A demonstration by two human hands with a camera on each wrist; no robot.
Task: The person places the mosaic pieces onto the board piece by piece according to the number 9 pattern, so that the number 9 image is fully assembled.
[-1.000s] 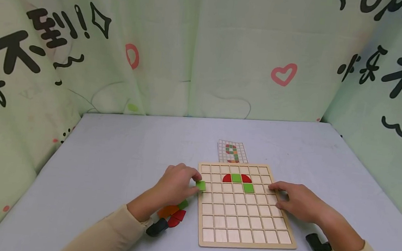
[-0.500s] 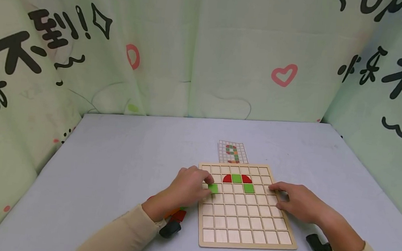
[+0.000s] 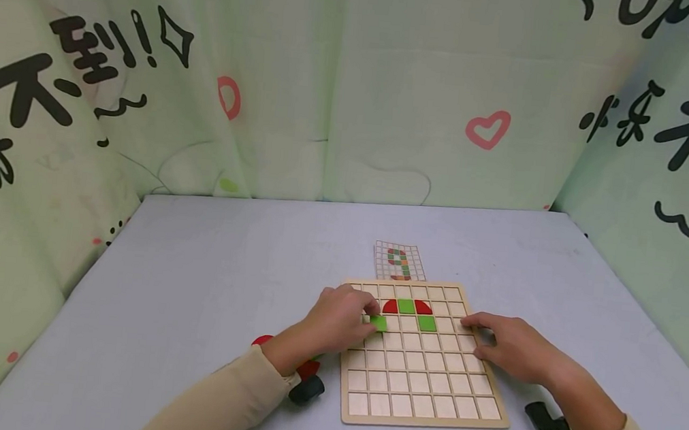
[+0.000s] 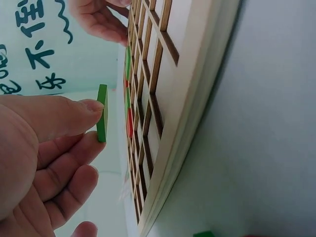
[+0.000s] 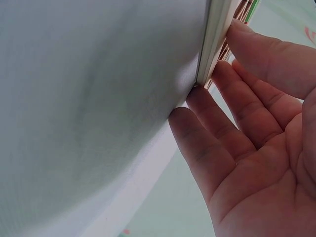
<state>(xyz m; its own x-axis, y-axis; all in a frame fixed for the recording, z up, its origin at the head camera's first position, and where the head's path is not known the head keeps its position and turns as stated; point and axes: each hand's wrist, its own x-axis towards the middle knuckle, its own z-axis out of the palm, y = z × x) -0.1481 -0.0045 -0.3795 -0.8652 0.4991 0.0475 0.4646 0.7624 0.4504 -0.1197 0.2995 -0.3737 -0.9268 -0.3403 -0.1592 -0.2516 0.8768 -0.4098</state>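
My left hand (image 3: 341,320) pinches a green square tile (image 3: 380,322) between thumb and fingers, over the left part of a wooden grid board (image 3: 424,424). In the left wrist view the tile (image 4: 102,131) stands on edge to the camera, apart from the board. Set in the board's upper cells are a red rounded piece (image 3: 390,306), a green square (image 3: 406,306), another red piece (image 3: 423,307), and a green square (image 3: 427,323) below that one. At the board's right edge rests my right hand (image 3: 511,346), its thumb and fingertips touching the rim with fingers loosely extended.
Behind the board lies a card (image 3: 400,261) printed with a coloured grid pattern. Loose red pieces (image 3: 262,339) lie left of the board, partly hidden by my left forearm. A green printed curtain (image 3: 392,96) surrounds the white table (image 3: 224,259).
My left hand has carried the green tile rightward from the board's left edge to over its left cells. The right hand, the board and its set pieces have stayed put.
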